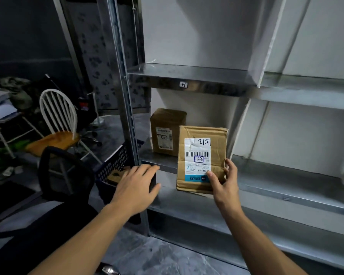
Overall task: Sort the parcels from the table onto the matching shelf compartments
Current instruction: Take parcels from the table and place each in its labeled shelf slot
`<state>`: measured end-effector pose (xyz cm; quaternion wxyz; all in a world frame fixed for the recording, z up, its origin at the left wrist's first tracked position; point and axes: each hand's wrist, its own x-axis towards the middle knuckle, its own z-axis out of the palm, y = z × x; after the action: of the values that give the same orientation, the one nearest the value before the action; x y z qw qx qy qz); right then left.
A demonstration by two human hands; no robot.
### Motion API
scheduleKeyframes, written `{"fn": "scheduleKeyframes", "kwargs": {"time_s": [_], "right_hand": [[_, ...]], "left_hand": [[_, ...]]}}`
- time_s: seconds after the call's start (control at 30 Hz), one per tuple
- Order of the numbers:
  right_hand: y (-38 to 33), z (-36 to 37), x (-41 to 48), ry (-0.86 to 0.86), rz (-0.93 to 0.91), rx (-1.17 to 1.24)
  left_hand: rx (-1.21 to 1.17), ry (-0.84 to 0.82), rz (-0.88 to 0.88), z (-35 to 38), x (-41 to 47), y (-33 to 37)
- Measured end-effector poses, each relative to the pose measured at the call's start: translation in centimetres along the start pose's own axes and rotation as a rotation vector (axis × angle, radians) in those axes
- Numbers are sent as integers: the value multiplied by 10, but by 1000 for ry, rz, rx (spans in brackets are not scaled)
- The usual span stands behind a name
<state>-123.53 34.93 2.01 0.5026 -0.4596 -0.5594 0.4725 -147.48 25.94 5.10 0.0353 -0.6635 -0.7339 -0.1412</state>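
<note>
- The right hand (224, 183) is gripping the held parcel (202, 155) at its lower right corner, thumb lying on the printed label, fingers wrapping behind the right edge; the parcel is standing upright, long axis vertical, label facing the person.
- The left hand (136, 187) is hovering released, fingers straight, holding nothing, left of the parcel and just beside the shelf post; the right hand is doing all the carrying.
- The parcel is hanging at the front lip of the middle shelf (266, 175); bare board is lying straight behind it, so the coming move is probably a short push forward; whether its base is touching the lip, I cannot tell.
- Beneath the left hand, a dark basket (115, 163) is holding a brown cardboard item (115, 175).
- Farther in, a second parcel (166, 132) is standing upright in the same compartment, behind and left of the held one.
- Above, a small tag (183, 84) is sitting on the upper shelf edge; its lettering is too small to trust.
</note>
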Motion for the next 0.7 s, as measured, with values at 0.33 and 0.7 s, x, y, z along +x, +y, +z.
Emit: {"fn": "scheduleKeyframes", "kwargs": {"time_s": [0.33,0.7], "right_hand": [[18,18,64,140,51,-25],[47,41,150,255,77,-153]], "left_hand": [[-35,-94,97,24,75,-19],[-53,-169,148,65,161,-43]]}}
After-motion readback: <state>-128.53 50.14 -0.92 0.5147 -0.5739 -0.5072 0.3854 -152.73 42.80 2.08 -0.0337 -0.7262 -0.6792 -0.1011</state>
